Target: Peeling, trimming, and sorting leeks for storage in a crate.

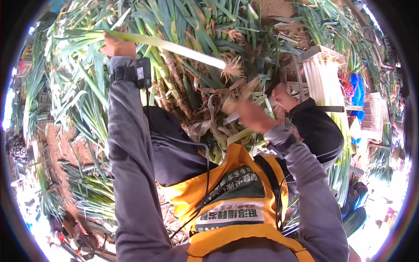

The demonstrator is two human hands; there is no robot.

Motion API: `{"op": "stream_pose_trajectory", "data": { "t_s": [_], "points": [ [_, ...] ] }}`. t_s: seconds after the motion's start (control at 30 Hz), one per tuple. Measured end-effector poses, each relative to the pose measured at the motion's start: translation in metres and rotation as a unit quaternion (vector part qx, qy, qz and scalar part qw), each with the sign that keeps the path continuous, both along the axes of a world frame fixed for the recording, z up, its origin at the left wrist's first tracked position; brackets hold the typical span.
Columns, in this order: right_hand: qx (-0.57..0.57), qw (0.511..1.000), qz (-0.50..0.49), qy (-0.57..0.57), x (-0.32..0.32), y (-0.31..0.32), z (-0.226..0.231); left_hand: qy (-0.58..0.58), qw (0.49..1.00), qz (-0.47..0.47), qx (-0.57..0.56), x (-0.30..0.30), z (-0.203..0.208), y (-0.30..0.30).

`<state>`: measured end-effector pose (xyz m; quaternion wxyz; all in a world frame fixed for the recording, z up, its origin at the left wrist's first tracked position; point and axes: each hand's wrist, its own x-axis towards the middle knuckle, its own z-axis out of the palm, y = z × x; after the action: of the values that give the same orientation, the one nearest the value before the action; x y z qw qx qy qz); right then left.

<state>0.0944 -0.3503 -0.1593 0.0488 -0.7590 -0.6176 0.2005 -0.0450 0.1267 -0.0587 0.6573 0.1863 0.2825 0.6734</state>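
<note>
My left hand [118,46] is closed around the green upper part of a long leek [187,52], at the upper left. The leek lies nearly level across the view, its white shank pointing right and ending in a tuft of pale roots [232,68]. Below those roots is my right hand [253,117], smeared by motion, so its fingers and anything in them cannot be made out. Brown, withered leaves [214,113] lie beside and under it. Behind the held leek spreads a large heap of untrimmed leeks [174,22] with green tops.
To the right, a strapped bundle of clean white leeks [323,81] stands in a frame, its green ends toward me. My dark-trousered knees [316,131] flank the withered leaves. More leeks [89,192] lie on brown soil [65,150] at left. A yellow apron [235,205] covers my lap.
</note>
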Motion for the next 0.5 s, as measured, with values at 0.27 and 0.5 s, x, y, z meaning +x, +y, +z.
{"op": "stream_pose_trajectory", "data": {
  "t_s": [0.27,0.5],
  "points": [
    [0.345,0.938,-0.014,0.024,-0.040,0.072,0.104,-0.014,0.998,-0.039,0.042,-0.023,0.027,0.006],
    [0.331,0.935,-0.094,0.083,0.007,0.092,0.088,-0.047,0.994,-0.102,0.008,0.026,0.041,-0.038]
  ]
}}
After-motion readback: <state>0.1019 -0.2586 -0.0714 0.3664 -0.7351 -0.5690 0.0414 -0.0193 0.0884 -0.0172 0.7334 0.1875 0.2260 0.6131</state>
